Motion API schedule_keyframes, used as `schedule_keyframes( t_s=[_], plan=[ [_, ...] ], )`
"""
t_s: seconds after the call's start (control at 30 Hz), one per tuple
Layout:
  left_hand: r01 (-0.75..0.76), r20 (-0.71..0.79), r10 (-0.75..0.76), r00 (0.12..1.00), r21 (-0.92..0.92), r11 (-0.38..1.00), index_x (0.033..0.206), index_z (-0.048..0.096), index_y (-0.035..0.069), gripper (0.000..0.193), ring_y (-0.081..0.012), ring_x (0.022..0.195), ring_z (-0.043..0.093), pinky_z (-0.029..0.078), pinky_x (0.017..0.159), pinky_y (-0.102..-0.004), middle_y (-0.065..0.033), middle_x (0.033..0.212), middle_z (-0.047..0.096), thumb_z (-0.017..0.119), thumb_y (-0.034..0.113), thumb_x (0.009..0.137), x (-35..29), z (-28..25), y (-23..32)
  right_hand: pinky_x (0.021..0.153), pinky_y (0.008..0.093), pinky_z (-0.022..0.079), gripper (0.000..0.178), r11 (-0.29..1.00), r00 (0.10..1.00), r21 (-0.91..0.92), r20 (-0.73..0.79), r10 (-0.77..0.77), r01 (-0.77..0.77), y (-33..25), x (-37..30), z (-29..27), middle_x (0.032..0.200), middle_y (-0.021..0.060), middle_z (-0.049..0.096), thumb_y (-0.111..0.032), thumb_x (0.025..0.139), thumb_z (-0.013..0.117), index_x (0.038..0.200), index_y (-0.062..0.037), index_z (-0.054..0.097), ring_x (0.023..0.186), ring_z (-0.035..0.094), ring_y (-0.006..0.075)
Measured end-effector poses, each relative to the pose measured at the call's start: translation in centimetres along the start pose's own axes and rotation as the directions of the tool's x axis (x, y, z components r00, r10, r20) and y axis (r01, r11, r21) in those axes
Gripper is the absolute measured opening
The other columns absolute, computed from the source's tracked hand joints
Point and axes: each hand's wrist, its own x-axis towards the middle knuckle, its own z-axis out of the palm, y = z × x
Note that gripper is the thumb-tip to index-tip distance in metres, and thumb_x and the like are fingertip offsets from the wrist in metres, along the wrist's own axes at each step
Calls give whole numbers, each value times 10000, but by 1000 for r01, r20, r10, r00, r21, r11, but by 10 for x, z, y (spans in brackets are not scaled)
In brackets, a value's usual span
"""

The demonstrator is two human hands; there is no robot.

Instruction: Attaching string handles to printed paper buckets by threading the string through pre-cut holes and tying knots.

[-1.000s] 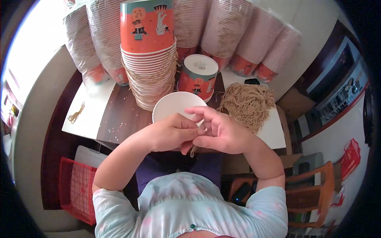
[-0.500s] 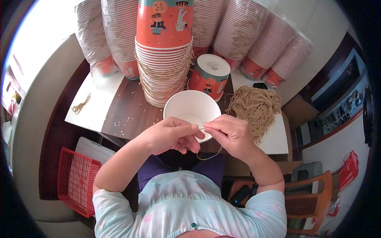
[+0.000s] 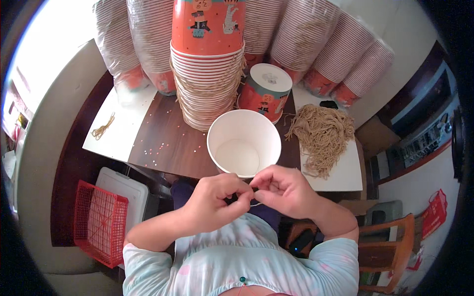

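My left hand (image 3: 219, 200) and my right hand (image 3: 285, 192) meet fingertip to fingertip in front of my body, just below the near rim of a white-lined paper bucket (image 3: 244, 140). Both hands are pinched closed on a thin tan string (image 3: 257, 204); only a short bit of it shows below my right fingers, the rest being hidden. The bucket stands with its mouth up at the table's near edge, its inside bare. Behind it rises a tall stack of upside-down red paper buckets (image 3: 207, 93) with tan strings hanging along their rims.
A single upside-down bucket (image 3: 265, 93) is right of the stack. A heap of tan strings (image 3: 323, 140) lies on the table's right part, a small string bundle (image 3: 103, 126) on the left. Wrapped bucket stacks (image 3: 303, 39) line the back. A red basket (image 3: 101, 224) sits low left.
Both hands have come down and toward my body, off the bucket's mouth, still pinching the string. The bucket's inside now shows more fully.
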Motion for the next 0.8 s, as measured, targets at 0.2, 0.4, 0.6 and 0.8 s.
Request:
schedule_keyframes(
  t_s=[0.2,0.4,0.6,0.8],
  plan=[
    [-37,-47,41,998,81,996,800,638,-6,48,-156,621,583,448,542,-265,-87,697,596,648,-3,753,-14,2,-8,580,287,497,167,598,824,-611,172,-539,518,5,1,1,784,75,566,7,783,671,931,-16,598,664,599,175],
    [4,-384,265,885,574,819,1154,507,11,515,-272,720,599,510,639,-333,-139,890,577,732,81,696,2,-9,-25,707,388,508,138,356,820,-860,116,-560,365,4,51,-45,960,152,540,-77,747,655,857,-16,598,846,588,311],
    [132,-322,-49,945,241,961,1331,373,7,591,-200,804,647,510,712,-304,-178,1007,649,621,35,795,31,-32,-51,764,391,490,84,303,882,-868,263,-390,393,21,122,-86,969,125,580,-94,770,635,799,-19,612,857,598,310],
    [210,-272,-249,929,-165,964,1208,521,-75,357,-135,917,614,493,812,-270,-111,1042,652,565,-4,860,44,-62,-84,686,406,484,127,297,991,-947,134,31,119,12,104,-68,800,140,611,-131,760,610,774,-5,615,788,605,320]
  ],
)
